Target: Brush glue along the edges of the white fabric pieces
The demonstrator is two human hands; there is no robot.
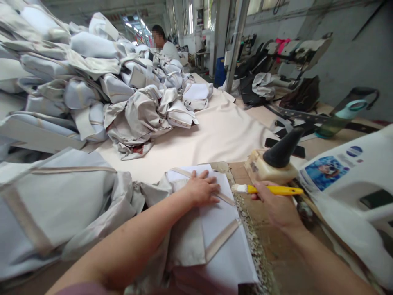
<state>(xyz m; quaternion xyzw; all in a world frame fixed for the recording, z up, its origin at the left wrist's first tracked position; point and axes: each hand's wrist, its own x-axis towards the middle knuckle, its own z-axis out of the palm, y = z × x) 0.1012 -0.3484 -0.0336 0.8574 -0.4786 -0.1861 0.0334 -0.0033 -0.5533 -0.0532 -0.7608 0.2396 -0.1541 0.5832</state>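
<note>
My left hand [203,189] lies flat with spread fingers on a white panel [225,246] that has beige strips across it and grey fabric attached. In my right hand [273,205] is a yellow-handled brush [284,190], gripped near its ferrule. Its pale bristles point left, close to the panel's right edge. The panel rests on a brown board [260,229] crusted with dried residue. Just beyond the right hand stands a cream plastic container [270,168] with a black cone-shaped top [283,148].
A high heap of grey and white sewn pieces [92,65] fills the left. At right are a large white jug [353,176], a dark phone [284,147] and a teal bottle [340,119]. Another person [166,43] is behind the heap. Pale cloth [227,127] covers the table.
</note>
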